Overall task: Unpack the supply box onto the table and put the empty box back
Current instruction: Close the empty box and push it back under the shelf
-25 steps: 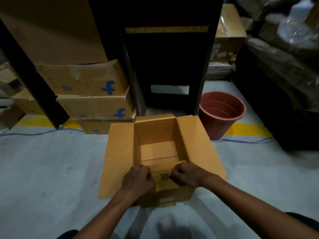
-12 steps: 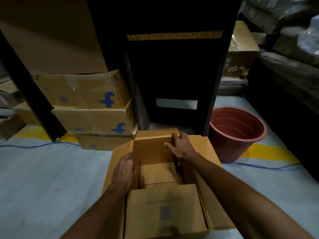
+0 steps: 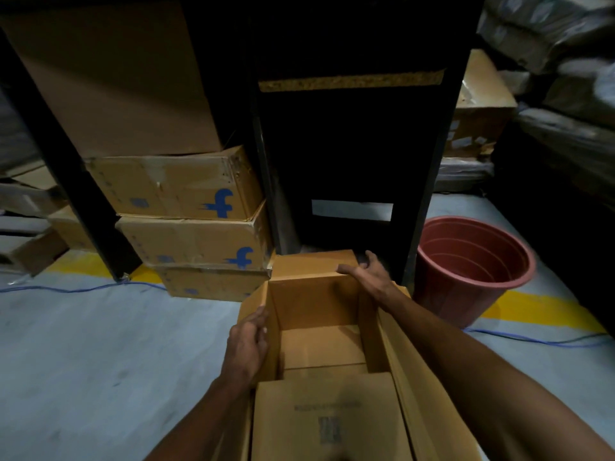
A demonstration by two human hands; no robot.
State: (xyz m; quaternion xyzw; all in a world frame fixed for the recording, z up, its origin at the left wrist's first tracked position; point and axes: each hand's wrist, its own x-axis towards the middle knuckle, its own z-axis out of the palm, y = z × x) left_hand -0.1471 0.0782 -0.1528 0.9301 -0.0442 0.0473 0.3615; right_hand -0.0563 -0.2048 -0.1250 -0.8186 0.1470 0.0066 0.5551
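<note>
An open cardboard box (image 3: 319, 341) sits on the grey floor (image 3: 100, 344) in front of a dark shelving unit (image 3: 352, 154), its inside bare down to the folded bottom panels. The person's left hand (image 3: 248, 344) lies flat against the outside of the box's left wall, fingers extended up to the rim — pressed on it rather than closed around it. The right hand (image 3: 369, 272) reaches across to the far right corner, spread open with the thumb over the far flap's fold; whether the fingers grip the edge cannot be told in the dim light. The near flap (image 3: 327, 417), printed with a barcode, lies folded out toward the camera. To the left stand stacked cartons (image 3: 186, 207) marked with a blue letter; to the right, a reddish-brown bucket (image 3: 472, 271) stands near the box — apart from it.
</note>
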